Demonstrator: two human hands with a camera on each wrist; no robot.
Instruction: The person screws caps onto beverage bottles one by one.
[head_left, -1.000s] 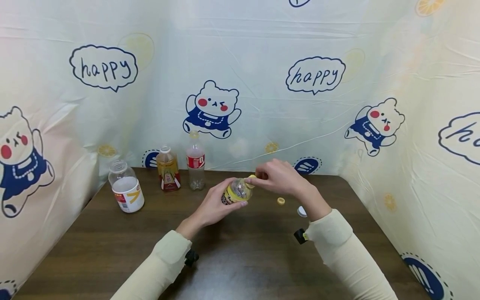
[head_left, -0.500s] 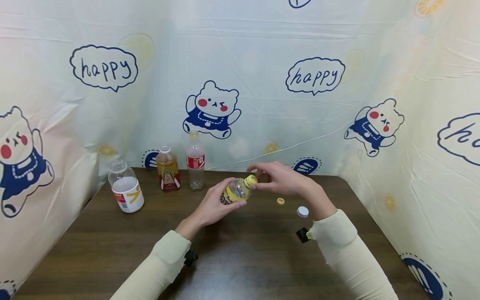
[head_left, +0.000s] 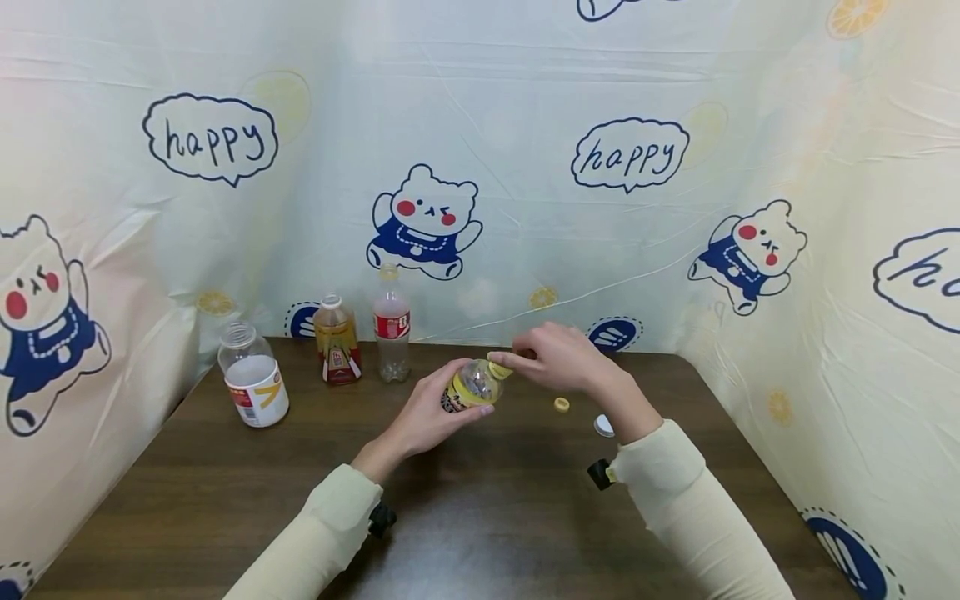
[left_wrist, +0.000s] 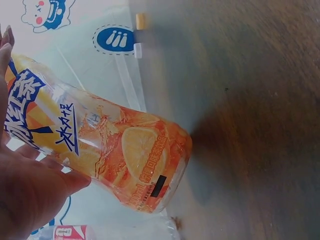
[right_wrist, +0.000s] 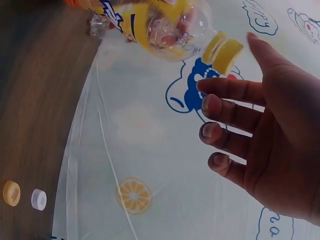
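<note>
My left hand [head_left: 431, 408] grips an iced tea bottle [head_left: 480, 379] round its body. The bottle has a yellow and orange label and leans with its neck up to the right, close over the table; its orange base shows in the left wrist view [left_wrist: 125, 145]. A yellow cap [right_wrist: 227, 55] sits on its neck. At that cap is my right hand [head_left: 562, 358]. In the head view its thumb side overlaps the cap. The right wrist view has the thumb and fingers spread, a visible gap between the fingers [right_wrist: 232, 115] and the cap.
Back left on the brown table [head_left: 480, 517] stand a capless clear jar [head_left: 255, 387], a bottle with an amber label [head_left: 337, 342] and a clear bottle with a red label [head_left: 392, 327]. A small yellow cap [head_left: 562, 404] and a white cap [head_left: 603, 425] lie right of centre.
Half a second ago my right hand was drawn back slightly, leaving the cap in plain sight. Now it overlaps the cap again, as one second ago. My left hand and the bottle hold still.
</note>
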